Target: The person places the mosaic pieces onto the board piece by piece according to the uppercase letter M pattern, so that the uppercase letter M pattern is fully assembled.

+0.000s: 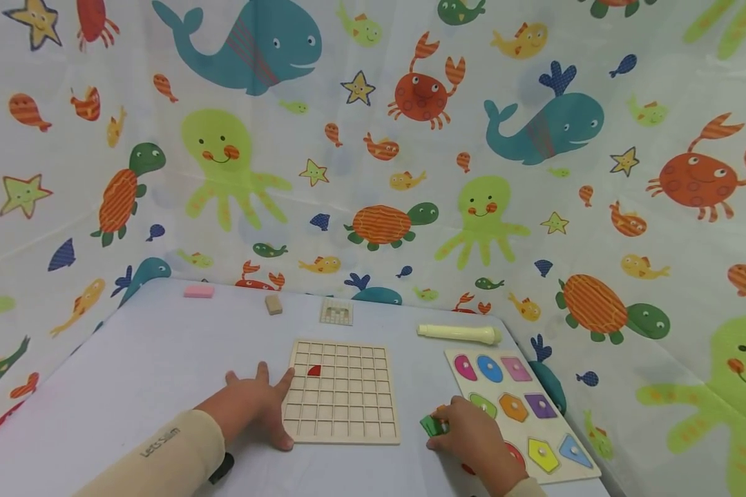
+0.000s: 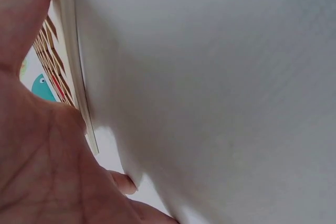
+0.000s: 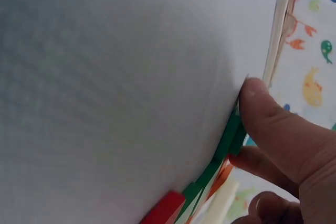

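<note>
My left hand [image 1: 261, 404] lies with fingers spread along the left edge of a square wooden grid board [image 1: 342, 393]. Its thumb reaches the near corner and a fingertip the far part of that edge. One red quarter-round piece [image 1: 314, 371] sits in a cell at the upper left. To the right of the board, my right hand [image 1: 472, 435] pinches a small green piece [image 1: 431, 425] between thumb and fingers, low over the table. In the right wrist view, a red piece [image 3: 164, 209] and orange ones lie beside the green; the palm hides more in the head view.
A shape puzzle board [image 1: 550, 428] with coloured knob shapes lies at the right, partly under my right forearm. Behind it is a cream microphone-shaped stick [image 1: 458, 334]. Along the back are a pink block [image 1: 199, 292], a tan block [image 1: 273, 304] and a small patterned square [image 1: 337, 312].
</note>
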Demonstrator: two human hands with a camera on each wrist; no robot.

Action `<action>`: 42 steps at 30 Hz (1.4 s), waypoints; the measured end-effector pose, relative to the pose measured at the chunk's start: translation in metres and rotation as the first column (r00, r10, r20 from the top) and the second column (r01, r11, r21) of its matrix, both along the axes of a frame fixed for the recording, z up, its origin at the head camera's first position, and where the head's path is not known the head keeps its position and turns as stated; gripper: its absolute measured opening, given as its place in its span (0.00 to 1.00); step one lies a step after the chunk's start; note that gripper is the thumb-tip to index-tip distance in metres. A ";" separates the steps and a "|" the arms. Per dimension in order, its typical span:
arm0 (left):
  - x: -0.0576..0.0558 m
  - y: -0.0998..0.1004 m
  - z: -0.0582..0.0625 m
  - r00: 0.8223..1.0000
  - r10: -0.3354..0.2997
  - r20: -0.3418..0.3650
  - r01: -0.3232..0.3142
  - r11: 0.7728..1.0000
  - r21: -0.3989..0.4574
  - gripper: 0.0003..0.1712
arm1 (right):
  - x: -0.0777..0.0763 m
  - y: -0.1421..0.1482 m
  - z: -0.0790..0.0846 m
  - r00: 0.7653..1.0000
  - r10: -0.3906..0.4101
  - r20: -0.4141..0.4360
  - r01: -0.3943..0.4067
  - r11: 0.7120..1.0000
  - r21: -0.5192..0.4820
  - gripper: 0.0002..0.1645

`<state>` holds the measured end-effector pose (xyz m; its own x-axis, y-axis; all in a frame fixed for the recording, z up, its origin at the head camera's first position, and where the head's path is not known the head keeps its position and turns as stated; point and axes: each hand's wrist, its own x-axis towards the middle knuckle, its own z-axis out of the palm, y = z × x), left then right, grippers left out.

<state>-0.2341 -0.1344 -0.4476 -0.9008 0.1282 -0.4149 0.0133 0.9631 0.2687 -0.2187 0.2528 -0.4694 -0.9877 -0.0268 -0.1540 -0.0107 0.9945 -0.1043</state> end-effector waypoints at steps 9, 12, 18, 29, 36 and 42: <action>0.000 -0.001 -0.001 1.000 0.004 0.004 -0.004 1.000 0.004 0.76 | 0.000 -0.007 0.004 1.000 -0.003 -0.022 0.002 0.999 -0.042 0.19; -0.001 -0.002 0.000 1.000 -0.001 0.005 0.002 1.000 -0.003 0.76 | 0.000 -0.009 0.005 1.000 -0.010 -0.021 0.008 0.997 -0.074 0.20; -0.001 0.000 0.003 1.000 -0.011 0.004 0.011 1.000 -0.018 0.76 | -0.003 -0.015 0.007 0.996 0.038 -0.077 -0.048 0.989 -0.138 0.20; -0.001 -0.001 0.000 1.000 0.019 0.023 -0.019 1.000 0.011 0.76 | -0.016 -0.062 0.007 0.959 0.128 -0.251 -0.173 0.971 -0.167 0.20; 0.001 -0.001 0.002 0.999 0.027 0.027 -0.027 1.000 0.008 0.75 | -0.030 -0.113 0.019 0.953 0.131 -0.274 -0.187 0.964 -0.190 0.19; 0.000 0.000 0.000 0.999 0.040 0.019 -0.040 0.999 0.016 0.76 | -0.056 -0.153 0.020 0.957 0.186 -0.222 -0.226 0.959 -0.170 0.21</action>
